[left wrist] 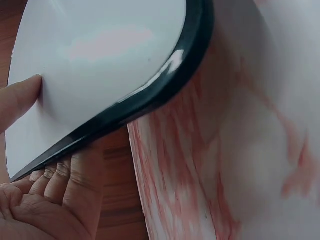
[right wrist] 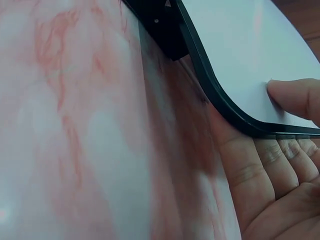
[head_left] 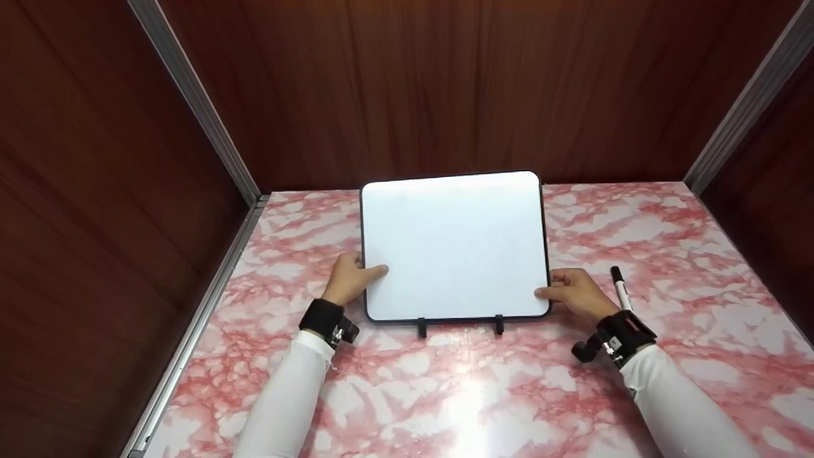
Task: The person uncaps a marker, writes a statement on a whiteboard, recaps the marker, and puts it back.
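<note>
A small whiteboard point(head_left: 455, 248) with a black frame and rounded corners leans back on a black stand, whose two front hooks point(head_left: 422, 327) show under its lower edge. My left hand point(head_left: 348, 278) grips the board's left side, thumb on the white face and fingers behind the frame. On the other side my right hand point(head_left: 577, 294) holds the lower right edge the same way. Both wrist views show the thumb pressed on the board point(left wrist: 110, 45) and the fingers tucked behind it. Most of the stand point(right wrist: 167, 30) is hidden behind the board.
A marker point(head_left: 620, 287) with a black cap lies on the table just beyond my right wrist. The tabletop point(head_left: 407, 394) has a red and white marble pattern. Dark wooden panels point(head_left: 420, 89) wall it in at the back and on both sides, with metal posts at the corners.
</note>
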`<state>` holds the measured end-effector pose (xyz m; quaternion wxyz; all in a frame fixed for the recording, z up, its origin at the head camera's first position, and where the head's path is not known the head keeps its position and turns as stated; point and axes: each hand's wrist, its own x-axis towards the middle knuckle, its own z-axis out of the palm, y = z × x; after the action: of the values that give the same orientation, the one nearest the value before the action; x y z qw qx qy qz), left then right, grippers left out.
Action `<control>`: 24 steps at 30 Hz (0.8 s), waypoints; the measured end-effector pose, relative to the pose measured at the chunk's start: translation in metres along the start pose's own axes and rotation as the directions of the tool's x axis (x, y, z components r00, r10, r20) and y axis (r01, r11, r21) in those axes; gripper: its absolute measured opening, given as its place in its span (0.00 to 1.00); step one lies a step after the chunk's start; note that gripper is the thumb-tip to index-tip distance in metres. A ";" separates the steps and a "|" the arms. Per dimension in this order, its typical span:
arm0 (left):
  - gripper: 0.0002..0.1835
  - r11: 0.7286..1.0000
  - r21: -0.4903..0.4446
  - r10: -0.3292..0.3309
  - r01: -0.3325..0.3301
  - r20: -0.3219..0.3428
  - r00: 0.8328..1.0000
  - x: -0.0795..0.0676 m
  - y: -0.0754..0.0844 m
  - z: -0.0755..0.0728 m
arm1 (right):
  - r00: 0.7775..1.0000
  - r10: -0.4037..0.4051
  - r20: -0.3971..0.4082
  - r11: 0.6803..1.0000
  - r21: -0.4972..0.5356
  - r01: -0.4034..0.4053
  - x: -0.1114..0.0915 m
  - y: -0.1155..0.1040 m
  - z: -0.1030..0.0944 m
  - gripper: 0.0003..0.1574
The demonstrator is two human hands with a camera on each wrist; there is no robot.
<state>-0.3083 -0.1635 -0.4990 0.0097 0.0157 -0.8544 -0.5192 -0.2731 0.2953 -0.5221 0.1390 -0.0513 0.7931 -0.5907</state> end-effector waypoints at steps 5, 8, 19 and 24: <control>0.15 1.000 -0.014 0.025 -0.024 0.051 0.998 -0.003 0.006 0.010 | 1.000 -0.011 -0.011 0.998 -0.059 0.010 -0.011 0.004 -0.015 0.10; 0.14 0.999 -0.030 0.031 -0.029 0.073 0.997 -0.006 0.008 0.016 | 1.000 -0.022 -0.019 0.996 -0.088 0.020 -0.018 0.007 -0.023 0.12; 0.14 0.996 -0.070 0.064 -0.054 0.142 0.988 -0.021 0.012 0.034 | 0.999 -0.008 0.042 0.997 -0.070 0.011 -0.049 0.014 -0.042 0.11; 0.15 0.995 -0.063 0.085 -0.076 0.161 0.983 -0.028 0.012 0.039 | 0.998 -0.034 0.047 0.995 -0.092 0.038 -0.062 0.018 -0.045 0.10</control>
<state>-0.2818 -0.1223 -0.5059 -0.0391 -0.0620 -0.8373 -0.5418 -0.2249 0.3575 -0.5178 0.1439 -0.0857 0.8153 -0.5543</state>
